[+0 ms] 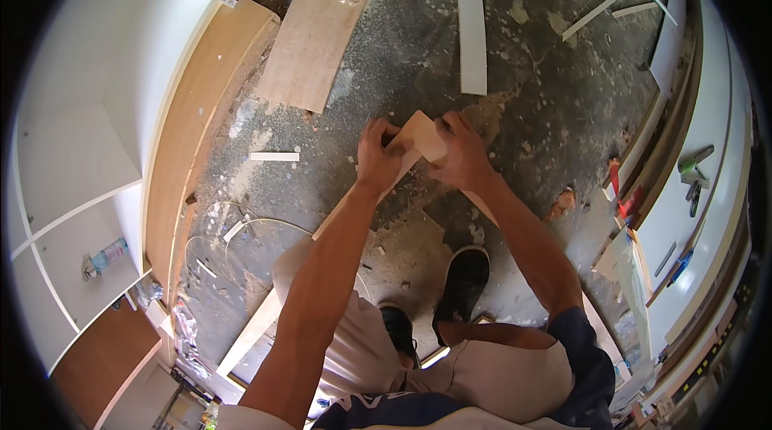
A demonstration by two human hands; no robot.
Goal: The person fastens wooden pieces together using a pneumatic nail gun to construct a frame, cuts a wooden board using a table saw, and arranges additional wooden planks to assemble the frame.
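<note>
Both hands meet in front of the knees at a light wooden piece [425, 137] whose two arms run back toward the body in a corner shape. My left hand [379, 158] is closed around its left side, fingers curled near the top. On the right side, my right hand [462, 152] grips the wood next to the corner, fingers bent over it. A long strip runs from the corner down past my left forearm, and part of another shows under my right wrist.
A wide plywood board [322, 28] and a white strip [473, 40] lie on the stained floor [418, 36]. A white cabinet [80, 140] stands at left. Clamps [693, 168] rest on a white panel [683, 269] at right; a thin cable loops at lower left.
</note>
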